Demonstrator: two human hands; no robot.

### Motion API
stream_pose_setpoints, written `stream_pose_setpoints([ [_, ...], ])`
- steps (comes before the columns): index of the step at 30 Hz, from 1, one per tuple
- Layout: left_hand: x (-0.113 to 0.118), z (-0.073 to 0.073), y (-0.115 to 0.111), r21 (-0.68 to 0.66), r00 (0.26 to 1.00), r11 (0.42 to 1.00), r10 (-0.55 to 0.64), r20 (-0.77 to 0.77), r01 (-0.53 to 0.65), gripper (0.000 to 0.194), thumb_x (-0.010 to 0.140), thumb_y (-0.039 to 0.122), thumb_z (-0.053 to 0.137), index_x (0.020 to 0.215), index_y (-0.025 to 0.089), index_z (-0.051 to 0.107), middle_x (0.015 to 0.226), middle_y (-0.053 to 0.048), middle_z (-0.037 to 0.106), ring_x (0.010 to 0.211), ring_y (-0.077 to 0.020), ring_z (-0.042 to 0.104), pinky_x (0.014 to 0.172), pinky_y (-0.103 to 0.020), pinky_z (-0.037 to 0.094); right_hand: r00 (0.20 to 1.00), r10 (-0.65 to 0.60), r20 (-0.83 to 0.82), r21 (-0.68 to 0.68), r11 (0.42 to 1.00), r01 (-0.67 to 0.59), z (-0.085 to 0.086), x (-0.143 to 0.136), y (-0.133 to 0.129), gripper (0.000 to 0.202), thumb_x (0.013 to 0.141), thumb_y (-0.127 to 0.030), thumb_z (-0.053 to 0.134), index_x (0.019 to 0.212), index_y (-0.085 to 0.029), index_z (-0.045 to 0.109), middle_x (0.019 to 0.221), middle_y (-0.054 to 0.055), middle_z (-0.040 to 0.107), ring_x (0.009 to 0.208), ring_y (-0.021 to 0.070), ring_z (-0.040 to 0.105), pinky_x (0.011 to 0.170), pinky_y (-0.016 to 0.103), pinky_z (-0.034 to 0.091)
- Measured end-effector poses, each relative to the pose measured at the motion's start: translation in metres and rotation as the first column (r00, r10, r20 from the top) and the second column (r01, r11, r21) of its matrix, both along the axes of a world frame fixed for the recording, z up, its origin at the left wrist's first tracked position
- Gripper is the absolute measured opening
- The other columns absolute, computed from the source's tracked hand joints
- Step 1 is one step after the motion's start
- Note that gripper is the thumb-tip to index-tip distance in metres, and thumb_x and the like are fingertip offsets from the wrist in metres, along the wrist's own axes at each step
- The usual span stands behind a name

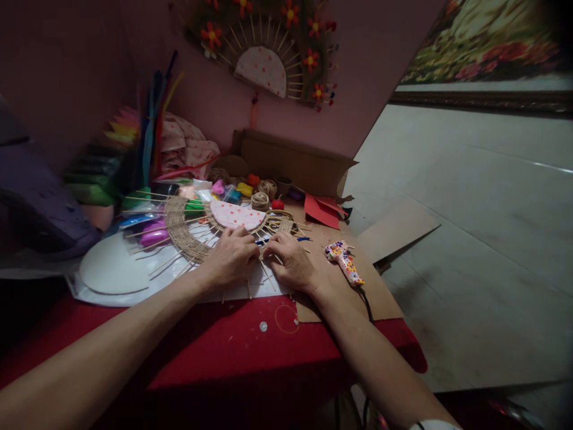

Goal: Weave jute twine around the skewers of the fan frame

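Brown twine fan (178,230) on a red-covered worktop (201,349)

The twine fan lies on a white sheet (192,291), its thin sticks (143,211) spreading around a dotted half-disc (237,215). At its near side, the left hand (235,248) bends its fingers close together; just beside it, the right hand (289,257) curls its fingers over the sticks. Whether either hand is clamped on anything, I cannot tell. A flower-patterned glue gun (345,264) lies to the right on cardboard (380,301), with red paper (320,210) behind it.
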State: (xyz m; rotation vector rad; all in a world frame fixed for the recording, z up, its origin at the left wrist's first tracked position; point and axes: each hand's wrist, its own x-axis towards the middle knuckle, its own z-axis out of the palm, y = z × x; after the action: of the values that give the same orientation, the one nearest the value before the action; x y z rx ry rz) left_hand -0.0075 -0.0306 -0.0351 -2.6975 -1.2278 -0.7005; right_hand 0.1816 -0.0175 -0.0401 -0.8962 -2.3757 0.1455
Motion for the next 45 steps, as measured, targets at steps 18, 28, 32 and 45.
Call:
stream_pose_setpoints([
  [18,-0.002,0.003,-0.001,0.018,1.000,1.000,-0.009,-0.028,0.009,0.015,0.079,0.019,0.057,0.073,0.023,0.069,0.077,-0.004,0.064,0.089,-0.0229,0.045,0.081,-0.040,0.030,1.000,0.003,-0.019,-0.005,1.000,-0.003,0.001,0.001,-0.002,0.017,0.072,-0.009,0.055,0.076,-0.021,0.066,0.087,0.004,0.058,0.086,0.0192,0.049,0.080,0.035,0.040],
  [28,-0.004,0.004,-0.002,0.020,0.999,0.999,-0.026,-0.025,0.027,0.017,0.081,0.020,0.055,0.076,0.024,0.071,0.076,-0.004,0.063,0.087,-0.0227,0.045,0.079,-0.040,0.030,0.999,0.008,-0.048,0.085,0.996,-0.004,-0.003,0.004,0.000,0.025,0.074,-0.009,0.055,0.077,-0.027,0.073,0.082,0.002,0.061,0.083,0.0186,0.051,0.076,0.035,0.041],
  [32,-0.003,0.006,-0.003,-0.007,1.000,1.000,-0.013,-0.005,0.013,0.018,0.081,0.020,0.054,0.076,0.023,0.070,0.078,-0.004,0.063,0.088,-0.0229,0.045,0.080,-0.040,0.030,0.999,0.004,-0.054,0.102,0.995,0.001,-0.003,0.004,0.000,0.026,0.073,-0.008,0.055,0.074,-0.026,0.073,0.081,0.002,0.061,0.082,0.0184,0.051,0.074,0.035,0.041],
  [45,-0.005,0.009,-0.003,-0.015,0.999,0.999,0.030,0.014,-0.030,0.020,0.078,0.015,0.054,0.078,0.024,0.071,0.080,-0.005,0.064,0.089,-0.0228,0.046,0.081,-0.040,0.031,0.998,-0.002,-0.066,0.108,0.994,0.009,-0.003,0.004,-0.001,0.026,0.072,-0.007,0.056,0.074,-0.026,0.074,0.080,0.002,0.061,0.081,0.0182,0.051,0.073,0.034,0.041],
])
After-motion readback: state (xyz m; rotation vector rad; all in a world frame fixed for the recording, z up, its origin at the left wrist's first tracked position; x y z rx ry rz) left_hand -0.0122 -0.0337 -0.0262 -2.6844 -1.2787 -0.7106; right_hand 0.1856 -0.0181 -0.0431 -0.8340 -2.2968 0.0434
